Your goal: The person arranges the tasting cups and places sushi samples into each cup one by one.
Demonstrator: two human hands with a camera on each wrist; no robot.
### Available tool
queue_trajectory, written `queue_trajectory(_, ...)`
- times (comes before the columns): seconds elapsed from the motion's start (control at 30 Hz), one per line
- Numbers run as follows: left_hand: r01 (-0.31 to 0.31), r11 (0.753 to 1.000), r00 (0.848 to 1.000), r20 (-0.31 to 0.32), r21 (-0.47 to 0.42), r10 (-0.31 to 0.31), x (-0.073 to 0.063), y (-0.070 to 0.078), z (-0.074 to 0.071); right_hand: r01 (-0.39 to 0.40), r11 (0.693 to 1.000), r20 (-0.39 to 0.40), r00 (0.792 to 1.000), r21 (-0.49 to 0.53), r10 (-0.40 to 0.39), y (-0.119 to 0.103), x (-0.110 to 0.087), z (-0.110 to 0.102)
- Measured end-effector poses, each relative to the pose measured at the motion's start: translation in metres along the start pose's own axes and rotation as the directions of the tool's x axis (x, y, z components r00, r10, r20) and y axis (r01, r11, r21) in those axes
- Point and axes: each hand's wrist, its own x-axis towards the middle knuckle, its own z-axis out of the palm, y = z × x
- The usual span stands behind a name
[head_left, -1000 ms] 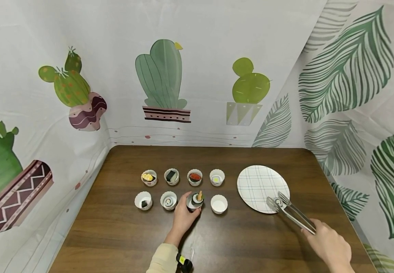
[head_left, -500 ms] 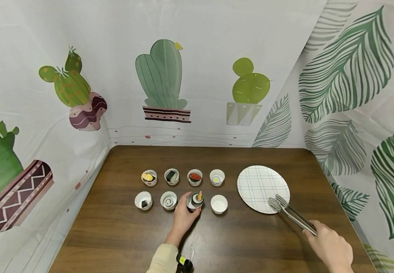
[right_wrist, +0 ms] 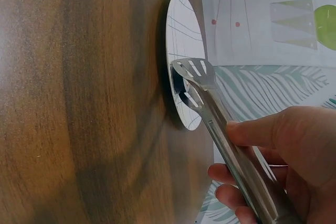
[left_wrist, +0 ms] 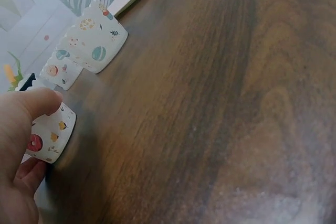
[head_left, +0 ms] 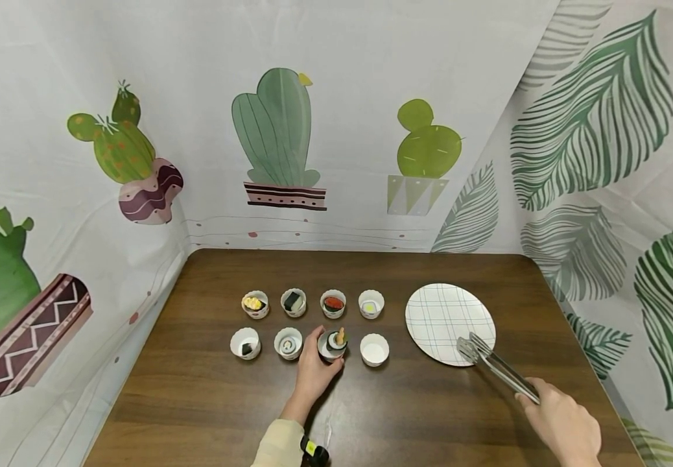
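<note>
My left hand grips a small scalloped paper cup, thumb at its near side in the left wrist view. In the cup sits a dark-wrapped sushi roll with an orange piece sticking up. On the right, my right hand holds metal tongs, thumb on the upper arm and fingers below. Their slotted tips are over the near right part of the round white plate. Between the tips shows a small dark-sided sushi piece, mostly hidden by the metal.
Paper cups stand in two rows. The back row has cups with yellow-topped sushi, dark-wrapped sushi, red-topped sushi and a small yellow-green bit. A bare white cup stands right of my left hand. Patterned cloth hangs behind the table.
The tongs' tips have come together around the small sushi piece on the plate, narrowing from a wide spread a second ago. My left hand and its cup have stayed in place.
</note>
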Motion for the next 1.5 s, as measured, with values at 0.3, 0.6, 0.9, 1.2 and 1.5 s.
queue_trajectory(0.3,-0.038,0.999,0.999,0.012,-0.034,0.038,-0.005,0.004,-0.006,0.002,1.000,-0.018,1.000,0.009,-0.002,0.001,0.000,0.000)
queue_trajectory(0.6,-0.146,0.989,0.989,0.007,-0.020,0.146,-0.002,0.021,-0.021,0.004,1.000,-0.029,1.000,0.007,-0.004,-0.001,-0.001,-0.003)
queue_trajectory(0.9,-0.278,0.960,0.961,0.003,-0.014,0.278,0.004,0.058,-0.035,0.015,1.000,-0.073,0.997,0.010,-0.014,-0.002,-0.002,-0.003)
queue_trajectory(1.2,-0.379,0.924,0.924,0.036,-0.042,0.380,0.000,0.082,-0.030,0.013,1.000,-0.070,0.997,0.012,-0.012,-0.004,-0.001,-0.003)
queue_trajectory(1.5,-0.358,0.932,0.911,0.198,-0.058,0.362,-0.010,0.092,-0.012,0.023,1.000,-0.078,0.997,0.020,-0.022,-0.006,0.000,-0.001)
